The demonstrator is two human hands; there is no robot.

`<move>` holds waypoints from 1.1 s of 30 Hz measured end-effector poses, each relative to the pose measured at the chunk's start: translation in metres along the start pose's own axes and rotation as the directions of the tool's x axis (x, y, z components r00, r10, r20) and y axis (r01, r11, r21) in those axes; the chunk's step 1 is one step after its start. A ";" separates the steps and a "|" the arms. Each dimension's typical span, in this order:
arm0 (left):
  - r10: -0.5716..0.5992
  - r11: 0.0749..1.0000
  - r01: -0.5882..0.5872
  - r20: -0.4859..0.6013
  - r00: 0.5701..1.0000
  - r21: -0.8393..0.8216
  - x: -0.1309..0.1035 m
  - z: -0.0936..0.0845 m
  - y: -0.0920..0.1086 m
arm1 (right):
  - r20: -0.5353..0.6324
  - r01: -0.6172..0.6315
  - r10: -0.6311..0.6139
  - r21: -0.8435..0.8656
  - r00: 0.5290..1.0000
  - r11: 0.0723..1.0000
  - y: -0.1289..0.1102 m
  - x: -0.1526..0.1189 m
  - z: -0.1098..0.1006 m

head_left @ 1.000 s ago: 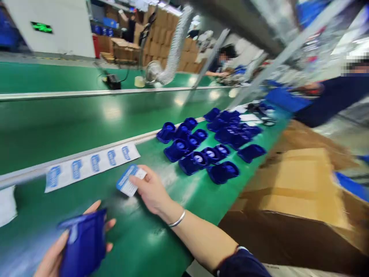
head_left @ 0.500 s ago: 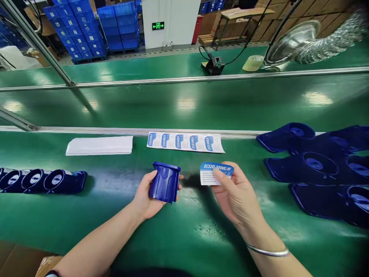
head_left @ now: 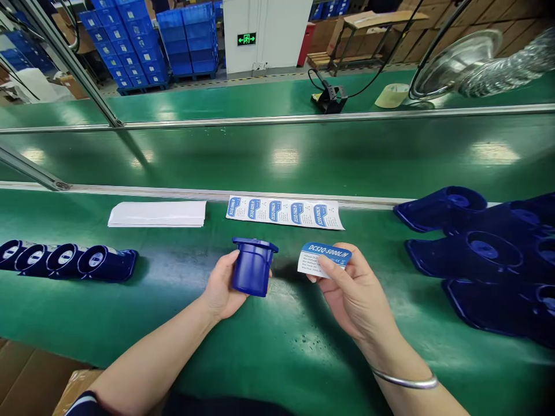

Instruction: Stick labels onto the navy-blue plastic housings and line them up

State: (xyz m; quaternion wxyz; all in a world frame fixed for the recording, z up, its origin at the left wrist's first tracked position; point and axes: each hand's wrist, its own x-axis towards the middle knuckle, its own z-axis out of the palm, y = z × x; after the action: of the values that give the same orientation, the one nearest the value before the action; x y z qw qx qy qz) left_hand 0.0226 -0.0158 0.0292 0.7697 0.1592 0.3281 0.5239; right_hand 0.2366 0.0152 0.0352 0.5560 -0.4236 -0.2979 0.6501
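My left hand (head_left: 225,286) is wrapped round a dark blue plastic housing (head_left: 252,268), a short cup shape with a rim at its top, held above the green bench. Its smooth side faces me. Between thumb and fingers, my right hand (head_left: 353,289) pinches a blue and white sticker label (head_left: 318,260) printed "DC520-5000L/H". The label is to the right of the housing, apart from it. Beyond both hands lies a sheet of labels (head_left: 284,212) with a row of similar stickers on it.
White sheets (head_left: 156,214) lie left of the label sheet. Several blue housings (head_left: 106,263) stand in a row at far left; several larger blue parts (head_left: 472,248) lie at right. Behind the bench rail (head_left: 208,193) runs a green conveyor surface (head_left: 208,156). A cardboard box (head_left: 39,375) sits lower left.
The housing has turned in my left hand, so a smooth side now shows instead of the ribbed one. The label in my right hand has tilted slightly. The view has shifted a little.
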 end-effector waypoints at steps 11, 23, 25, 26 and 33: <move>-0.056 0.995 0.067 -0.140 0.989 0.079 -0.002 -0.002 -0.010 | 0.031 -0.066 0.068 -0.058 0.997 0.996 0.000 -0.009 0.001; 0.024 0.962 -0.003 -0.073 0.997 0.272 -0.005 0.010 -0.009 | 0.156 -0.136 0.152 -0.110 0.976 0.985 -0.001 -0.021 0.008; 0.046 0.958 -0.022 -0.077 0.996 0.284 -0.006 0.012 -0.011 | 0.160 -0.138 0.156 -0.117 0.975 0.983 -0.001 -0.023 0.009; 0.053 0.956 -0.027 -0.082 0.995 0.292 -0.006 0.012 -0.012 | 0.163 -0.139 0.157 -0.120 0.974 0.983 0.000 -0.024 0.010; 0.059 0.940 -0.028 -0.080 0.995 0.339 -0.008 0.008 -0.022 | 0.175 -0.163 0.199 -0.199 0.964 0.966 0.006 -0.032 0.010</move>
State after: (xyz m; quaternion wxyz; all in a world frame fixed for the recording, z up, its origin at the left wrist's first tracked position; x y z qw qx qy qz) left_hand 0.0413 -0.0306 0.0247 0.7039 0.2723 0.4435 0.4834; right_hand 0.2257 -0.0165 0.0411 0.4213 -0.4333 -0.3689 0.7062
